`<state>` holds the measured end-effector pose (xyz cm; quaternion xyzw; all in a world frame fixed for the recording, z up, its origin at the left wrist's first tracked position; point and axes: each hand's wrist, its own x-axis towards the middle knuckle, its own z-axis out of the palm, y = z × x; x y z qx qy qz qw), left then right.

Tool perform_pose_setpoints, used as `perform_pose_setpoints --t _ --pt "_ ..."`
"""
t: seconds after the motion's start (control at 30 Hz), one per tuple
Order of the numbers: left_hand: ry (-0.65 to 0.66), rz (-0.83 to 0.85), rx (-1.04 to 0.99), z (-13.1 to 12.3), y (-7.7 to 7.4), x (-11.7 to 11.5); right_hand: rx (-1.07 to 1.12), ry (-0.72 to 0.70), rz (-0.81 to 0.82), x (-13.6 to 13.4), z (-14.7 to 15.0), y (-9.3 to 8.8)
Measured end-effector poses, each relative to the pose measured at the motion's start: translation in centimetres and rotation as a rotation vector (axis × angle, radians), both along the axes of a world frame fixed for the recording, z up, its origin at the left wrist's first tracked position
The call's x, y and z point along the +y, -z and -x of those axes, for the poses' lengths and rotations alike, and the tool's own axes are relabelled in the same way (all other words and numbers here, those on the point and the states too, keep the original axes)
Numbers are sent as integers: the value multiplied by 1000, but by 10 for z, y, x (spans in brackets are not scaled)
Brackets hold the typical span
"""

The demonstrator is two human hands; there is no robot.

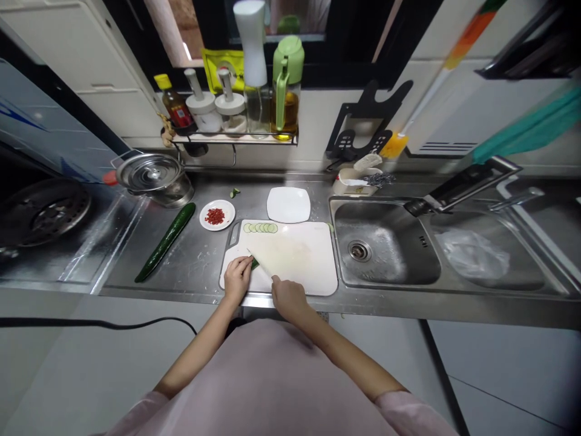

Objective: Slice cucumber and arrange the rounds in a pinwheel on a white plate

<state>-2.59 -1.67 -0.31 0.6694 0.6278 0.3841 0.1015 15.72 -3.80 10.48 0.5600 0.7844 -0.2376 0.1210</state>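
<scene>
My left hand (pixel 238 278) has its fingers closed on a short, dark green piece of cucumber (pixel 255 264) at the left of the white cutting board (pixel 320 260). Most of that piece is hidden behind the fingers. My right hand (pixel 289 298) grips a knife (pixel 264 264) by its handle. Its pale blade slants up and left across the board, close beside the cucumber piece. Along the board's far edge lies an overlapping row of thin cucumber slices (pixel 260 228). A whole cucumber (pixel 166 242) rests on the steel counter to the left.
Behind the board stand a small plate of chopped red bits (pixel 217 215) and a white square plate (pixel 288 204). A lidded steel pot (pixel 157 178) is at back left. The sink (pixel 385 242) lies right. Above, a rack (pixel 236 139) carries seasoning jars and bottles.
</scene>
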Motion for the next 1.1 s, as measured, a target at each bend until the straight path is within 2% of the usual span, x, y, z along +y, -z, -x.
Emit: perform_pose_setpoints --t 0.7,1.1 --pt "54 16 85 6 -3 4 57 30 12 4 14 2" --pt "88 16 59 9 1 4 79 27 6 10 22 4"
